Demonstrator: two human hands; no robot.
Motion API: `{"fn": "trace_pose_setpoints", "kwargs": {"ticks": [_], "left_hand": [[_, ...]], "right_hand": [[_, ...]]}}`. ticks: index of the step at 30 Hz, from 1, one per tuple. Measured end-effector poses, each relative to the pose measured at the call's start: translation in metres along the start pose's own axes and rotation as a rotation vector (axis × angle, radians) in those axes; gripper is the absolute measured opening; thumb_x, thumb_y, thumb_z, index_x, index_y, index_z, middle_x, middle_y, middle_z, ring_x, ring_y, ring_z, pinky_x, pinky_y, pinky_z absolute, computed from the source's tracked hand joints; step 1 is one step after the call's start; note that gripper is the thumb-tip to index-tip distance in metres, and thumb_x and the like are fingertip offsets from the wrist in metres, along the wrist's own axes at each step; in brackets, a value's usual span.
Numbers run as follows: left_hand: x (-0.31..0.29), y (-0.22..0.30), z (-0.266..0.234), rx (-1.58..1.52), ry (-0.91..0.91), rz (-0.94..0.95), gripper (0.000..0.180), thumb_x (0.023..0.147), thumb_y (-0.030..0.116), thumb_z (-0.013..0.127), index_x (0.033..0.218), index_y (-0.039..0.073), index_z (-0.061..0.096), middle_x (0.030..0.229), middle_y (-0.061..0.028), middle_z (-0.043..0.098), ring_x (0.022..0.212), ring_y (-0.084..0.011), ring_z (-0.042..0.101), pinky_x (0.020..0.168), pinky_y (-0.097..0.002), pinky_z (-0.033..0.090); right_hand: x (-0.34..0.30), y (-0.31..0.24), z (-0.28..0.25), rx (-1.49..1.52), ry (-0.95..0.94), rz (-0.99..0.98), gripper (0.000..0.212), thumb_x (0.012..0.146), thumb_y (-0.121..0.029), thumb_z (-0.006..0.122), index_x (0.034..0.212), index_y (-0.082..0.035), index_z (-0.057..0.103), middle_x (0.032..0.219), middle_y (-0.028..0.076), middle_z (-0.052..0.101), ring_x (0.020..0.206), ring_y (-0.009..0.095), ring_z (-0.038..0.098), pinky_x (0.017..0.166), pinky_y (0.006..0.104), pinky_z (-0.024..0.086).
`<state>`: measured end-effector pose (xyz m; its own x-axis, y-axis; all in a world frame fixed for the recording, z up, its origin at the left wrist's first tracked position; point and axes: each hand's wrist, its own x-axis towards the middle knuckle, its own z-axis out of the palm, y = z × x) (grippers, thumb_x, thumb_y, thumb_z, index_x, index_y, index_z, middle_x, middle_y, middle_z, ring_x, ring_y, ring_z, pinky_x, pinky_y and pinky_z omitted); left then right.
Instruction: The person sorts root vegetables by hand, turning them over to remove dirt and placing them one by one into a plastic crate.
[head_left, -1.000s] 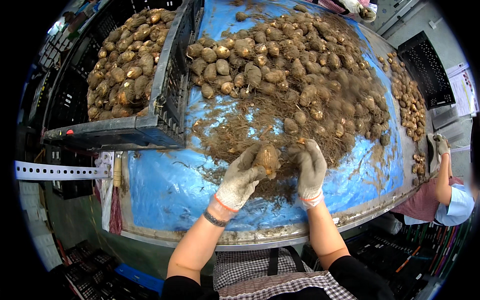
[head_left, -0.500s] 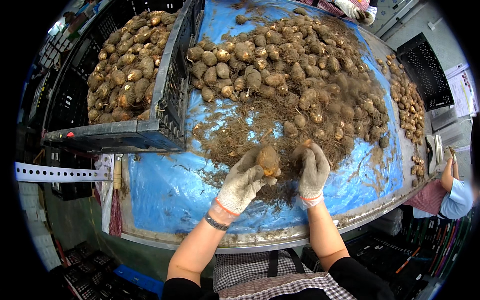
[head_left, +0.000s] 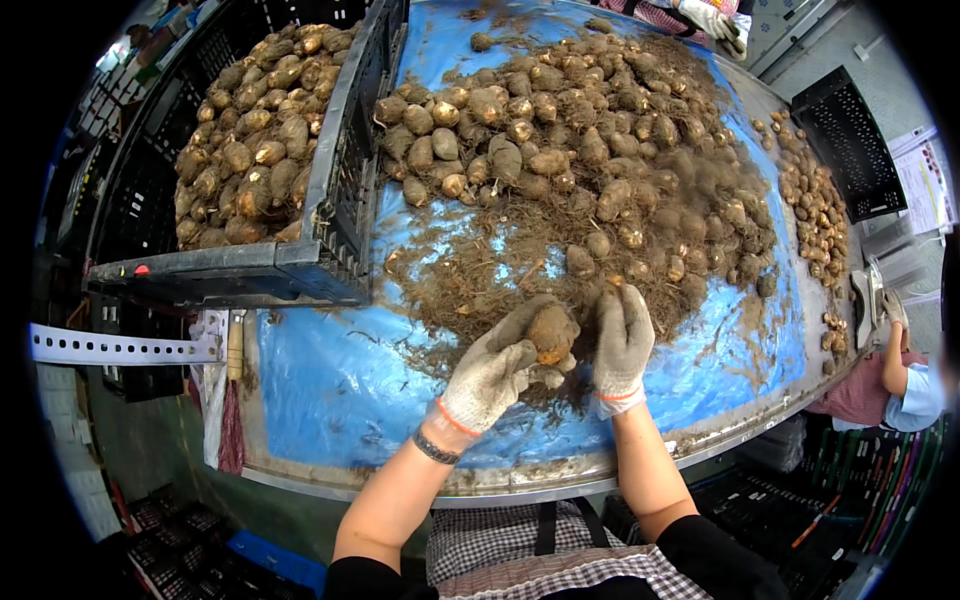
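My left hand (head_left: 492, 368), in a soiled white knit glove, is closed around a rounded brown taro (head_left: 552, 334) with a yellowish patch on its lower side. Just to the right, my right hand (head_left: 622, 345) wears a matching glove, its fingers bent together. A small orange-brown bit shows at those fingertips; what it is I cannot make out. Beyond both hands spreads a big heap of hairy brown taros (head_left: 600, 130). Loose root fibres and soil (head_left: 470, 270) lie between the heap and my hands.
A black crate (head_left: 345, 190) full of taros stands at the left. Blue plastic sheeting (head_left: 330, 390) covers the table. Smaller taros (head_left: 815, 200) lie along the right edge, near an empty black crate (head_left: 850, 140). Co-workers' gloved hands (head_left: 712, 18) show at the far edge and right.
My left hand has shifted slightly right with the taro, which is turned a little in its grip. My right hand stays nearly in place, its fingers a bit straighter.
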<state>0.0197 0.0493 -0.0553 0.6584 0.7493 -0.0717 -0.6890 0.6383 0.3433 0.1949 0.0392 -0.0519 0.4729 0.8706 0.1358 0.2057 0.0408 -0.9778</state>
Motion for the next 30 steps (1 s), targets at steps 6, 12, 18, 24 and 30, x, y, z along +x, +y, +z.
{"fn": "trace_pose_setpoints", "kwargs": {"ticks": [6,12,18,24,30], "left_hand": [[0.001,-0.001,0.009,0.176,0.201,0.127,0.076,0.086,0.019,0.069,0.146,0.001,0.025,0.133,-0.0166,0.049,0.108,-0.0293,0.061,0.088,-0.0396,0.055],[0.001,0.003,0.009,0.222,0.122,0.075,0.079,0.084,0.024,0.073,0.144,0.0,0.028,0.127,-0.0157,0.053,0.103,-0.0271,0.064,0.086,-0.0384,0.057],[0.0,0.001,0.006,0.117,0.084,0.026,0.076,0.085,0.028,0.071,0.141,-0.003,0.03,0.123,-0.0157,0.055,0.099,-0.0269,0.065,0.081,-0.0356,0.057],[0.0,0.0,0.002,0.229,0.121,0.098,0.07,0.088,0.025,0.068,0.14,-0.004,0.031,0.127,-0.0163,0.054,0.109,-0.025,0.06,0.086,-0.0358,0.055],[-0.004,0.003,0.002,0.198,0.125,0.053,0.069,0.09,0.026,0.066,0.14,-0.006,0.032,0.127,-0.0162,0.054,0.11,-0.0247,0.06,0.087,-0.0352,0.054]], "right_hand": [[-0.003,-0.014,0.005,-0.007,-0.244,-0.127,0.026,0.082,0.001,0.062,0.108,0.001,0.059,0.094,0.012,0.059,0.081,0.021,0.058,0.074,0.0299,0.048],[-0.007,-0.015,0.007,-0.192,-0.129,-0.347,0.018,0.079,0.002,0.064,0.096,0.002,0.058,0.095,0.014,0.058,0.082,0.025,0.058,0.074,0.0317,0.048],[0.003,-0.015,-0.002,-0.033,-0.131,-0.087,0.024,0.081,0.005,0.057,0.105,0.004,0.058,0.1,0.013,0.058,0.086,0.022,0.059,0.079,0.0325,0.049],[-0.015,-0.009,0.005,-0.072,-0.216,-0.314,0.039,0.077,0.005,0.066,0.114,0.007,0.054,0.115,0.017,0.055,0.1,0.024,0.058,0.088,0.0306,0.047],[-0.015,-0.01,0.004,-0.006,-0.321,-0.191,0.045,0.079,0.005,0.064,0.121,0.007,0.05,0.12,0.015,0.054,0.107,0.024,0.056,0.093,0.0324,0.045]]}}
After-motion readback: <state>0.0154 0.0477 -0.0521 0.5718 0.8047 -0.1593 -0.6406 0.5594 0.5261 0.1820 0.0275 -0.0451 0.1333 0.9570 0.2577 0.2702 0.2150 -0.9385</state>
